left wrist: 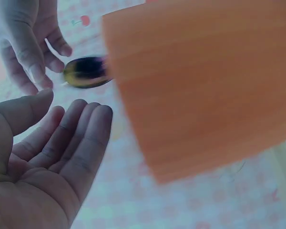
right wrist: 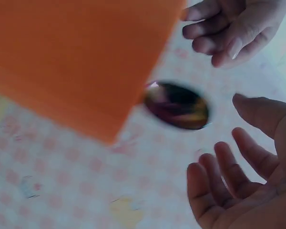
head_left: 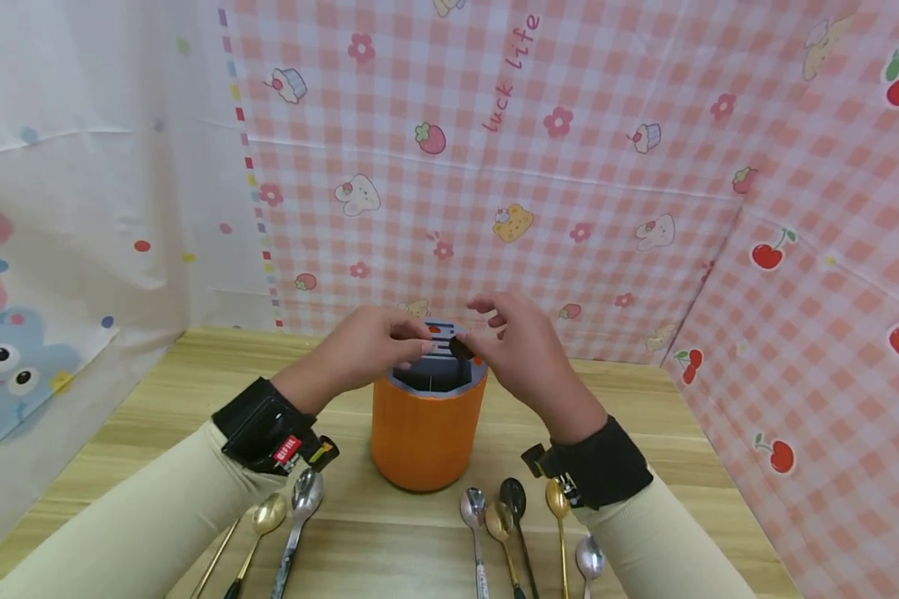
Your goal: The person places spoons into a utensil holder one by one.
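Note:
An orange round utensil holder (head_left: 427, 433) with a divided dark interior stands upright in the middle of the wooden table. One dark, shiny spoon (head_left: 461, 348) sticks up past its rim, bowl end outward; its handle is hidden inside. In both wrist views the spoon's bowl (left wrist: 86, 72) shows a gap from all fingers. My left hand (head_left: 380, 339) hovers at the holder's left rim, fingers loosely bent and holding nothing. Just right of the spoon, my right hand (head_left: 523, 353) hangs with thumb and fingers spread apart, its palm (right wrist: 257, 200) bare.
Left of the holder lie a silver spoon (head_left: 307, 495), a gold spoon (head_left: 270, 514) and a thin gold handle (head_left: 216, 559). To the right are several more, among them a black spoon (head_left: 513, 497) and a gold spoon (head_left: 558, 501). A pink checked cloth (head_left: 449, 166) hangs behind.

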A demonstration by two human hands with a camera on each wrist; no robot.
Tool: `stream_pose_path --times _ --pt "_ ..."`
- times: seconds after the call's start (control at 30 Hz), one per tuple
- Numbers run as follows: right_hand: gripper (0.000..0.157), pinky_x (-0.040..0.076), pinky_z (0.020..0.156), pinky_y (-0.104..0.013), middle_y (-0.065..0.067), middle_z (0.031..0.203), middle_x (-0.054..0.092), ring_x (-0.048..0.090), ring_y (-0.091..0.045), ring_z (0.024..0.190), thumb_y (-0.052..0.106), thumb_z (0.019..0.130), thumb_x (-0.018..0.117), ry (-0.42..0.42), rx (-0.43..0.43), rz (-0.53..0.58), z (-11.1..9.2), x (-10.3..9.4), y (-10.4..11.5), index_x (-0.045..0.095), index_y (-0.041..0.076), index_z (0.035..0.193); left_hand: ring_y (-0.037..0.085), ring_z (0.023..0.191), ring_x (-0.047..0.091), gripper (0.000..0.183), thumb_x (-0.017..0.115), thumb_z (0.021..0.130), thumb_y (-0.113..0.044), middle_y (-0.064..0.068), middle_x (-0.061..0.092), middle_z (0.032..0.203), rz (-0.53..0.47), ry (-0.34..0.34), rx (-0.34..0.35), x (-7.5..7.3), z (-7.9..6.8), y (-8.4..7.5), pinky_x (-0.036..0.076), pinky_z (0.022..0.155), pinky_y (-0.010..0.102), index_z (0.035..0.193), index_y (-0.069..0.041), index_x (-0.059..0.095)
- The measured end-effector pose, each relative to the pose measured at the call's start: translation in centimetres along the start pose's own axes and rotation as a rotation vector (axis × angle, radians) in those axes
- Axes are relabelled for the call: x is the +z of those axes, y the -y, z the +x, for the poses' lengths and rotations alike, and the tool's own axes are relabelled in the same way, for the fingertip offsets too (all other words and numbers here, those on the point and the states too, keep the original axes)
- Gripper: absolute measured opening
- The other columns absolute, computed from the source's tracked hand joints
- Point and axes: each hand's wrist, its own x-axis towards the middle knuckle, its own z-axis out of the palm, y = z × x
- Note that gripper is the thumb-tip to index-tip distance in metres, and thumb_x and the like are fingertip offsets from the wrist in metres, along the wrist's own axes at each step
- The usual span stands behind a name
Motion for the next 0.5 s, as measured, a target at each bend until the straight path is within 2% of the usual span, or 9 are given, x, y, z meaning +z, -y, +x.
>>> stream_pose_path --times 0.1,0.23,0.33,0.5 --pt "0.025 0.055 0.068 -0.036 -0.003 0.104 0.062 0.058 -0.019 0.087 0.025 0.092 0.070 -0.008 -0.098 0.010 -0.7 0.5 2.0 0.066 0.017 0.115 0.022 0.086 0.065 0.018 0.066 0.095 -0.028 0.006 0.071 0.102 0.030 -0.036 0.013 -1.3 -1.5 -0.2 0.055 0.074 0.039 0.107 -0.015 0.069" --pt "0.013 0.053 0.064 -0.029 0.004 0.090 0.065 0.059 -0.012 0.078 0.023 0.093 0.069 0.095 -0.163 0.054 -1.4 2.1 3.8 0.068 0.018 0.105 0.022 0.078 0.065 0.018 0.065 0.096 -0.026 0.008 0.071 0.096 0.035 -0.041 0.031 -2.3 -3.3 0.5 0.055 0.068 0.036 0.108 -0.014 0.068" --pt "0.006 0.053 0.067 -0.027 0.009 0.087 0.066 0.060 -0.008 0.078 0.024 0.093 0.068 0.197 -0.170 0.076 -1.7 3.9 4.4 0.068 0.021 0.099 0.020 0.069 0.065 0.021 0.064 0.096 -0.025 0.009 0.071 0.090 0.047 -0.021 0.019 -2.4 -4.6 1.7 0.055 0.062 0.034 0.109 -0.009 0.067" --pt "0.005 0.051 0.066 -0.024 0.010 0.083 0.066 0.059 -0.004 0.075 0.026 0.095 0.066 0.337 -0.198 0.068 -2.6 7.3 4.6 0.068 0.021 0.096 0.018 0.063 0.063 0.026 0.066 0.094 -0.025 0.006 0.069 0.083 0.085 0.003 -0.081 -1.7 -8.0 4.9 0.054 0.057 0.033 0.111 -0.005 0.065"
